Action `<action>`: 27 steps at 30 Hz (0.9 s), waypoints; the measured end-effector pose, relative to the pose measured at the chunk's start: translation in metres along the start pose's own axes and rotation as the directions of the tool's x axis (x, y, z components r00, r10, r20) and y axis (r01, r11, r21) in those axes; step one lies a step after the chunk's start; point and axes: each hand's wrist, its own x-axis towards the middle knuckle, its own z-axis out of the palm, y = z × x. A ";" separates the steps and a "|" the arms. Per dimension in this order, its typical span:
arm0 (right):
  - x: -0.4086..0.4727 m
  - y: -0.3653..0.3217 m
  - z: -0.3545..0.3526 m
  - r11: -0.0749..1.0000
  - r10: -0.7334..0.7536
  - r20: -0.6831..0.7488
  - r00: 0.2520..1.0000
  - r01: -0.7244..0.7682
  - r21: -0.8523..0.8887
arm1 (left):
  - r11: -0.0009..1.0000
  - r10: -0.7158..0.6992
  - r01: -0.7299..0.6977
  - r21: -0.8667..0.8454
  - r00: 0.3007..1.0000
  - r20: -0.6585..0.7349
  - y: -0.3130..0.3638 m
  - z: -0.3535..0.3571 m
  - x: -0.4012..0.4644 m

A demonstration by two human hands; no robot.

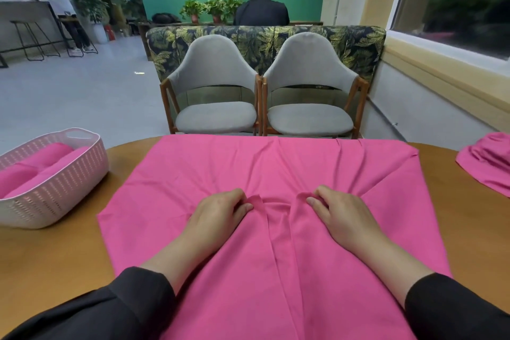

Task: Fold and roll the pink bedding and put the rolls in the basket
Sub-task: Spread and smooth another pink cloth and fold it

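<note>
- Both hands pinch the pink sheet (276, 174) spread on the desk (55, 251): my left hand (220, 208) and right hand (340, 211) each gather a fold near its middle.
- Head view: I judge it light, limp and slippery; grip edges. Basket (69, 182) on the left holds rolls.

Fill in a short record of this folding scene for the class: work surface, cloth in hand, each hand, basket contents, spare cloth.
surface: round wooden table
cloth: pink sheet spread flat
left hand: pinches a fold of the sheet
right hand: pinches a fold of the sheet
basket: left of the sheet, holds two pink rolls
spare: pink pile at the table's right edge
</note>
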 end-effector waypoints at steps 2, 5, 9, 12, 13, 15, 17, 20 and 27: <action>-0.019 -0.005 -0.003 1.000 -0.001 0.004 1.000 0.001 -0.007 | 1.000 -0.006 0.006 -0.006 1.000 -0.010 0.008 -0.003 -0.019; -0.046 -0.010 -0.010 1.000 -0.008 0.005 1.000 0.008 -0.008 | 1.000 -0.010 0.009 -0.016 1.000 -0.018 0.020 -0.008 -0.045; -0.080 -0.016 -0.019 1.000 -0.018 0.006 1.000 0.018 -0.015 | 1.000 0.006 -0.007 -0.025 1.000 -0.031 0.029 -0.011 -0.074; -0.101 -0.017 -0.023 1.000 -0.021 0.008 1.000 0.021 -0.015 | 1.000 -0.001 0.001 -0.020 1.000 -0.008 0.036 -0.012 -0.093; -0.104 -0.017 -0.023 1.000 -0.019 0.023 1.000 0.018 0.004 | 1.000 -0.004 0.004 -0.024 1.000 0.003 0.036 -0.013 -0.096; -0.103 -0.017 -0.025 0.998 -0.019 0.057 0.998 0.016 0.062 | 0.998 -0.005 0.007 -0.062 1.000 0.030 0.035 -0.019 -0.093; -0.094 -0.017 -0.031 0.990 -0.041 0.013 0.999 0.039 0.138 | 0.994 0.049 -0.043 -0.104 0.998 0.050 0.034 -0.029 -0.079; -0.068 -0.019 -0.048 0.977 -0.052 -0.104 0.993 0.072 0.201 | 0.985 0.148 -0.149 -0.083 0.989 -0.013 0.032 -0.047 -0.044; 0.031 -0.003 -0.061 0.993 -0.002 -0.079 0.997 0.011 0.120 | 1.000 0.006 -0.006 0.015 1.000 -0.010 -0.003 -0.051 0.061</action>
